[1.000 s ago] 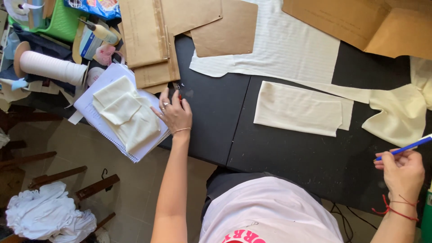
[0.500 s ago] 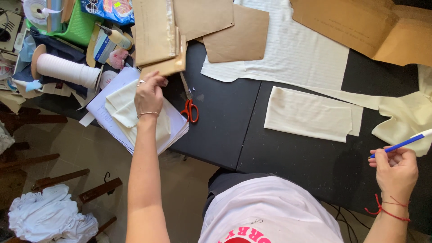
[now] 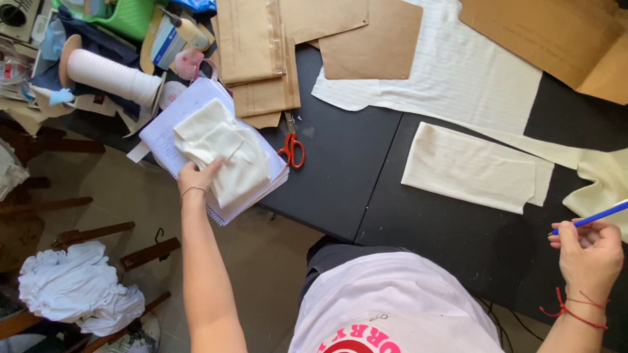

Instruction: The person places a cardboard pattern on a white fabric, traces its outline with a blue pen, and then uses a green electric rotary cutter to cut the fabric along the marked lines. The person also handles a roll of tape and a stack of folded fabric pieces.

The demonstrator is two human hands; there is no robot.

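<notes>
**Cream cloth gripped on notebook, pencil in other hand**

Left hand clamped on folded cream cloth, atop spiral notebook at table's left edge. Right hand closed around blue pencil, near right. Orange-handled scissors just beside notebook.

My left hand reaches far out, fingers closed; my right hand sits curled near my body

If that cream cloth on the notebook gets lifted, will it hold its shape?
Probably not. The cloth already lies in soft folds under the left hand, so it should droop. It looks thin, likely light. It may slide off the notebook, which overhangs the table edge.
</notes>
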